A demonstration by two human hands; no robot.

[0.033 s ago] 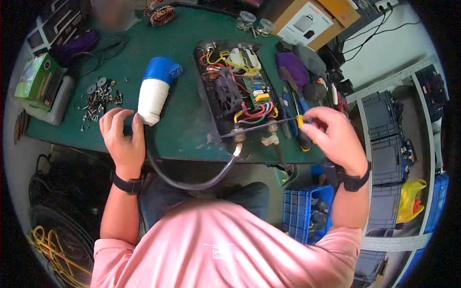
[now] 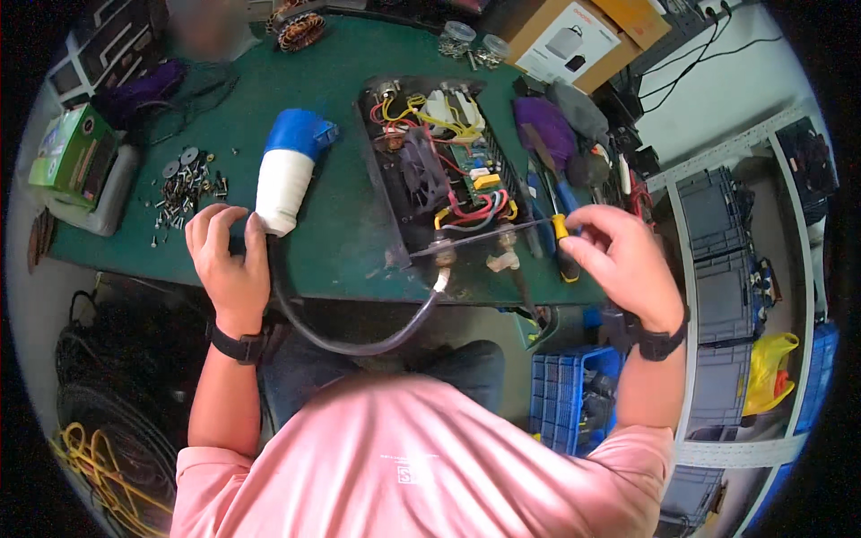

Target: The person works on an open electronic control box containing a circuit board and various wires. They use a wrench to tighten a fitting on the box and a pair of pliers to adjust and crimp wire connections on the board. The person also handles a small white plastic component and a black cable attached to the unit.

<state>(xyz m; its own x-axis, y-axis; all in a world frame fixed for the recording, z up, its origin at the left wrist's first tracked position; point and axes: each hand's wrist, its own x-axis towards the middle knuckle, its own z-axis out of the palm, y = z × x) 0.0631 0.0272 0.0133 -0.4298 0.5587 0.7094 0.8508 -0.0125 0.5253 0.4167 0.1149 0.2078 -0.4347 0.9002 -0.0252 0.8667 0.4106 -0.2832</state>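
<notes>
My left hand (image 2: 231, 264) rests at the bench edge, fingers bent and spread, the thumb tip against the lower end of a blue-and-white power connector (image 2: 285, 184). A thick black cable (image 2: 363, 347) loops from that connector to the end panel (image 2: 484, 237) of an opened black electronics housing (image 2: 386, 193). Inside the housing sit a fan (image 2: 421, 170), a green circuit board and coloured wires. My right hand (image 2: 619, 255) hovers by the panel's right end, thumb and forefinger apart, beside a yellow-handled screwdriver (image 2: 560, 226). Whether its fingertips touch either is unclear.
Loose screws and washers (image 2: 184, 184) lie left of the connector, near a green box (image 2: 76, 157). Hand tools (image 2: 574, 197) crowd the bench's right side. Behind stand screw jars (image 2: 457, 36) and a cardboard box (image 2: 574, 45). A blue crate (image 2: 560, 403) stands below.
</notes>
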